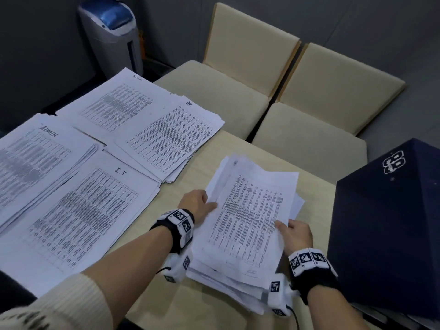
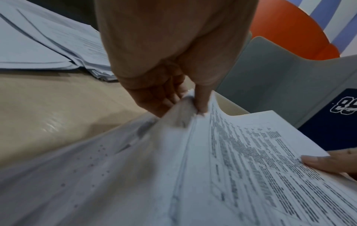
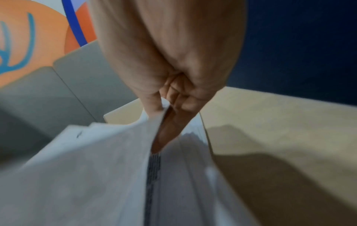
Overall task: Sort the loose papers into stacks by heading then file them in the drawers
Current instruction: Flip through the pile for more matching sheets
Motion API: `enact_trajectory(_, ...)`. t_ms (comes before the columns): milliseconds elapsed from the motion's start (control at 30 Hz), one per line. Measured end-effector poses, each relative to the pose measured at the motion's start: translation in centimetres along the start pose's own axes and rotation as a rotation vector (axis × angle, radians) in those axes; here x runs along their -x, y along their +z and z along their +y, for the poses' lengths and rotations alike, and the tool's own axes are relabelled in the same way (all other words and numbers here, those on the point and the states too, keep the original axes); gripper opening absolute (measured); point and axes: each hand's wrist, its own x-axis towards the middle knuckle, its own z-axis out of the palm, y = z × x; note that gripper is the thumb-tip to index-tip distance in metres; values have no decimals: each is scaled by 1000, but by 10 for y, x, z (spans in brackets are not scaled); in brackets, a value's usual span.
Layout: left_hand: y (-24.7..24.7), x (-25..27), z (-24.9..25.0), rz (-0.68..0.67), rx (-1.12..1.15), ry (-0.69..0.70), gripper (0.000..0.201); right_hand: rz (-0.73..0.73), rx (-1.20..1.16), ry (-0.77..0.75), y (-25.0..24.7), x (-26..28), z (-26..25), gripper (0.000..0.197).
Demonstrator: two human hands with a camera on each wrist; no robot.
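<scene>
**Both hands grip the top sheet of the unsorted pile**

At the far left of the pale table lies the stack headed "ADMIN", its edge partly overlapped by the stack headed "I.T", which sits nearer the person. Behind these is a third stack whose handwritten heading is too small to read, and just right of it, overlapping its corner, the stack headed "HR".

Right of the sorted stacks, apart from them, the loose pile rests near the table's front edge. The left hand pinches the left edge of the top sheet, thumb on the printed face and fingers curled beneath; the left wrist view shows that edge lifted and bowed off the pile. The right hand grasps the sheet's right edge, thumb on top and fingers underneath, as the right wrist view confirms.

At the far right a dark blue box with a white printed mark stands on the table beside the pile. Two cream chairs stand behind the table.
</scene>
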Motion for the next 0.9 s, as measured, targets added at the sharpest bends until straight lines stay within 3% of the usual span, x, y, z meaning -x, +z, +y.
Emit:
enact_trajectory(100,-3,-8,4,-25,-120,39,44,65,-160,59,-18,12,7,13)
enact_trajectory(233,-8,-10,11,-85,-381,83,44,137,-388,221,-43,24,22,18)
enact_trajectory(300,-9,-4,16,-19,-594,148,49,147,-449,295,-47,29,30,13)
enact_trajectory(367,-12,0,20,60,-648,238,52,158,-519,333,-45,34,32,17)
enact_trajectory(433,-13,-2,19,-3,-488,300,49,146,-588,341,-39,37,32,24)
enact_trajectory(567,-17,0,14,-294,-89,397,36,3,-798,283,-29,44,30,29)
enact_trajectory(733,-16,14,10,-458,434,247,47,-67,-822,255,-26,37,24,38)
enact_trajectory(833,-16,17,11,-516,449,212,25,-148,-783,278,-24,31,25,71)
enact_trajectory(900,-19,18,18,-525,373,193,22,-177,-788,282,-21,29,27,75)
